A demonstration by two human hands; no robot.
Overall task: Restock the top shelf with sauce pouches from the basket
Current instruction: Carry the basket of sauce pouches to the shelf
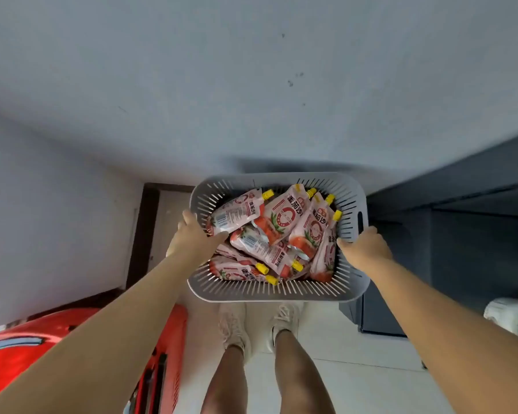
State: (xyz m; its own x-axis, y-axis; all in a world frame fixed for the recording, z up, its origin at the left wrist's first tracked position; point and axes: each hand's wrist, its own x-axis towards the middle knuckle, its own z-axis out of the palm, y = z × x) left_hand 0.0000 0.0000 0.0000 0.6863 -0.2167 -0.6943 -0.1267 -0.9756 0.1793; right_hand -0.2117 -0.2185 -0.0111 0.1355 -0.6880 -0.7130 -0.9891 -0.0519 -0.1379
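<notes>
I'm watching the basket (277, 295) holding a heap of pouches (284, 222), left hand (195, 238) and right hand (367, 249) each gripping a side rim; the lower pouches are lying buried.

Place: this is looking like a plain indoor room doing duty as a stockroom or shop corner; home or shop, it isn't telling.
Walls: a bare grey-blue painted wall (251, 85) is filling the upper view.
Doorway: a dark door frame (138, 234) is standing at the left.
Floor: pale tiles (356, 339) are running underfoot.
Shelving: a dark blue-grey shelf unit (461, 258) is rising at the right.
Stock: a grey slotted basket (275, 294) is carrying many identical tomato sauce pouches (284, 222), yellow-capped, retail-printed.
Clutter: a red plastic object (27, 354) is crowding the lower left.
</notes>
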